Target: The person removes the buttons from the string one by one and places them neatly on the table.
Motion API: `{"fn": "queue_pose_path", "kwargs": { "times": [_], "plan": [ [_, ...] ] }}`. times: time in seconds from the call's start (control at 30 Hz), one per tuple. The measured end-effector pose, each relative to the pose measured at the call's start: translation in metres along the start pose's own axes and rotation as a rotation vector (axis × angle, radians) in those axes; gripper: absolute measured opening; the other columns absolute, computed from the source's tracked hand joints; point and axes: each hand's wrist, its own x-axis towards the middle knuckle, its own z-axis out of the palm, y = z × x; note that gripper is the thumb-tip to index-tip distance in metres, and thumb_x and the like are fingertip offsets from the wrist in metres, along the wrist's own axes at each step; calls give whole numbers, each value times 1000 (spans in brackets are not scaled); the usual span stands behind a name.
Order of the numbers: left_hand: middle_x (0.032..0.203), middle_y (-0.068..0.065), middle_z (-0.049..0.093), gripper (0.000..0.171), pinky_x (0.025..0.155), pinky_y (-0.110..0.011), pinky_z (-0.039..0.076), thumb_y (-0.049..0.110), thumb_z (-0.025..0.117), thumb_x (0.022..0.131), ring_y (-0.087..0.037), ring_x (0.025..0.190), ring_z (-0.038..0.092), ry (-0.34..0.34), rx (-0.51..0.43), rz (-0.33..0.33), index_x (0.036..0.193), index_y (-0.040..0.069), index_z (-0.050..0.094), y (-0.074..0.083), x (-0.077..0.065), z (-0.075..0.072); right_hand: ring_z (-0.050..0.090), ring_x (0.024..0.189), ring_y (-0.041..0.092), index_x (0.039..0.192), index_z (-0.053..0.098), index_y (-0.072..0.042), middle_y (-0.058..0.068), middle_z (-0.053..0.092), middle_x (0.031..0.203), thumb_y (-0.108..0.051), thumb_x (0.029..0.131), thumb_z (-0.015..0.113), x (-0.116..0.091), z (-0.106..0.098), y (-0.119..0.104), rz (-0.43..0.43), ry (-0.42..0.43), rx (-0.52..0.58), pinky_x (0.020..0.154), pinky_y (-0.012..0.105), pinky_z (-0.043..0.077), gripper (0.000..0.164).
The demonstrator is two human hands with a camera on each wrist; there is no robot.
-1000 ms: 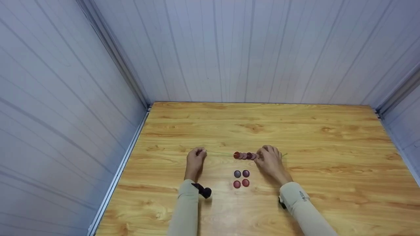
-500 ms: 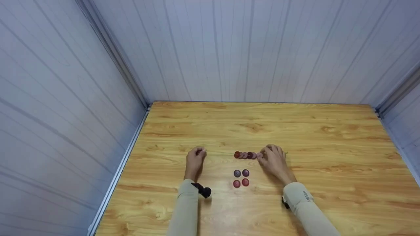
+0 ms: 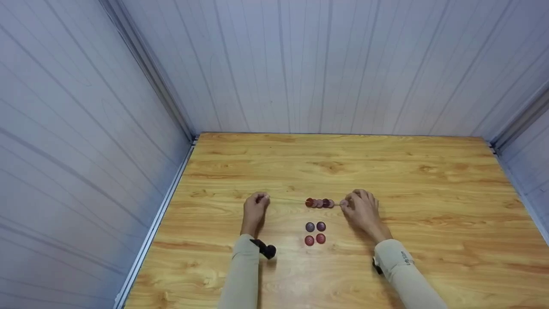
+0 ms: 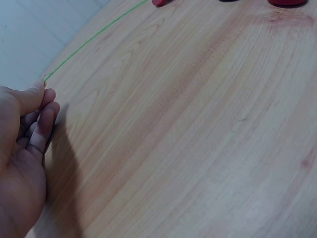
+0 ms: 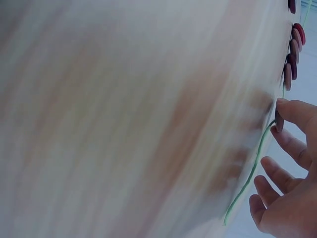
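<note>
My left hand [image 3: 256, 208] pinches the end of a thin green string [image 4: 94, 37] between thumb and forefinger. The string runs right to a row of overlapping red, pink and dark buttons [image 3: 319, 203] threaded on it. Just right of that row, my right hand [image 3: 362, 212] pinches one pinkish button [image 5: 279, 119] between thumb and forefinger, its other fingers loosely bent. In the right wrist view this button stands on edge, a short gap from the row, and the string's free tail [image 5: 253, 171] trails beyond it.
Nearer the person, several loose buttons lie flat on the wooden table in a square: a grey one [image 3: 310, 227], a dark purple one [image 3: 321, 226] and red ones [image 3: 321, 238]. Pale panel walls [image 3: 300, 68] stand behind and at the sides.
My right hand has moved right, drawing the pinched button away from the threaded row and leaving a gap with string showing. The left hand has stayed in place, still holding the string.
</note>
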Motion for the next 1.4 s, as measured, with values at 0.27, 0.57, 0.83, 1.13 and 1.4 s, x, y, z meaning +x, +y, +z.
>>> {"fn": "queue_pose_path", "kwargs": {
  "times": [0.27, 0.57, 0.83, 1.13, 1.4],
  "plan": [
    [87, -7, 64, 15, 72, -28, 48, 16, 60, 95, -15, 79, 58, 5, 37, 26, 100, 3, 67, 1, 0, 0, 33, 126, 42, 105, 65, -8, 19, 48, 131, -26, 91, 66, -2, -5, 7, 19, -3, -3, 104, 59, 19, 23],
    [89, -7, 65, 16, 75, -30, 49, 17, 59, 96, -16, 81, 58, -10, 70, 35, 101, 4, 67, 0, 2, -1, 34, 124, 43, 107, 65, -8, 20, 49, 129, -27, 92, 64, -3, -9, 17, 26, 21, -2, 101, 60, 20, 24],
    [85, -6, 64, 14, 72, -27, 47, 14, 60, 95, -14, 78, 57, 10, 40, 31, 98, 3, 67, -1, 3, 0, 31, 127, 43, 107, 65, -9, 20, 47, 132, -27, 93, 63, -4, -17, 25, 57, 9, 32, 104, 60, 16, 24],
    [86, -6, 62, 13, 72, -26, 47, 14, 60, 95, -15, 79, 56, 5, 10, 11, 99, 3, 66, 0, 1, 1, 29, 129, 46, 109, 65, -8, 23, 43, 136, -28, 94, 62, -5, -26, 32, 84, 9, 33, 104, 62, 15, 26],
    [87, -7, 64, 15, 74, -28, 48, 15, 60, 95, -15, 80, 57, 2, 44, 32, 100, 3, 67, 0, 1, -1, 28, 129, 47, 111, 63, -7, 24, 42, 137, -29, 94, 60, -7, -34, 39, 89, 1, 40, 105, 63, 14, 28]
  ]
}}
